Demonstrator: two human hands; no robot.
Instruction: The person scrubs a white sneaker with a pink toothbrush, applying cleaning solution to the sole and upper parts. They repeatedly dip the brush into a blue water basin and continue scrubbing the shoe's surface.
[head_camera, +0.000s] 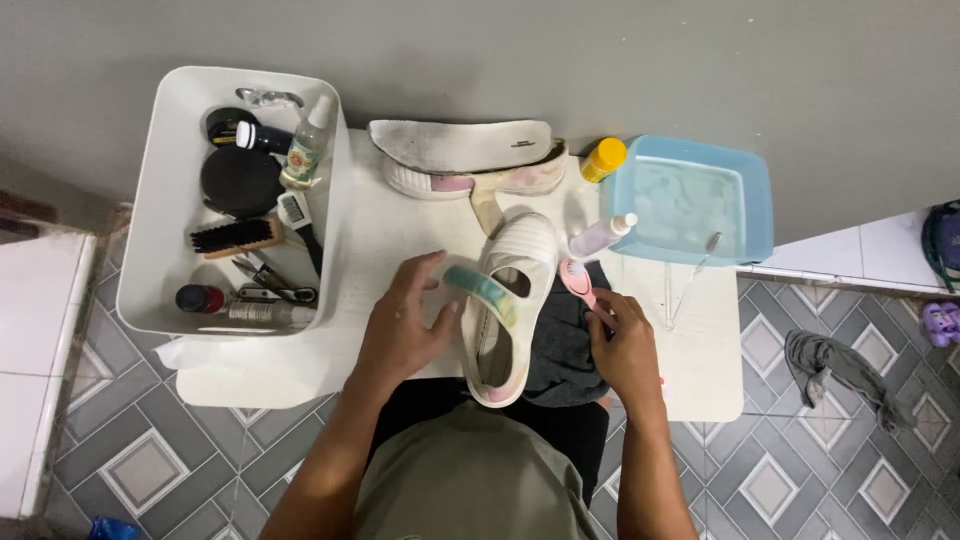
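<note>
1. The low white table (300, 370) carries everything, and its front edge sits right above the person's lap; a hard push on the shoe could, I judge, slide the cloth and shoe off that edge
2. The white bin (160, 200) of brushes, tins and bottles hangs over the table's left side; a knock from the left elbow might tip it toward the tiled floor
3. The blue basin (755, 215) holds water at the table's right rear corner, with a slim toothbrush (690, 280) leaning over its front rim; a nudge to that handle could splash water or flip the brush out
4. The white slip-on shoe (505, 310) stands on its side in the middle, toe toward the wall, partly on a dark cloth (565, 350); propped this way it may roll over if the grip loosens
5. The second shoe (470, 165) lies on its side by the wall, sole toward the camera, and looks stable
6. The left hand (400, 325) steadies the shoe's left side, fingers spread and curved around its opening; a wet or soapy upper would make that hold slip
7. The right hand (625, 345) pinches the handle of a small pink brush (578, 280), fingers pressed together, the head just beside the shoe; a strong stroke could flick dirt onto the cloth
8. The small spray bottle (600, 238) and yellow-capped bottle (603, 158) stand near the brush hand and could topple at a careless swing
</note>
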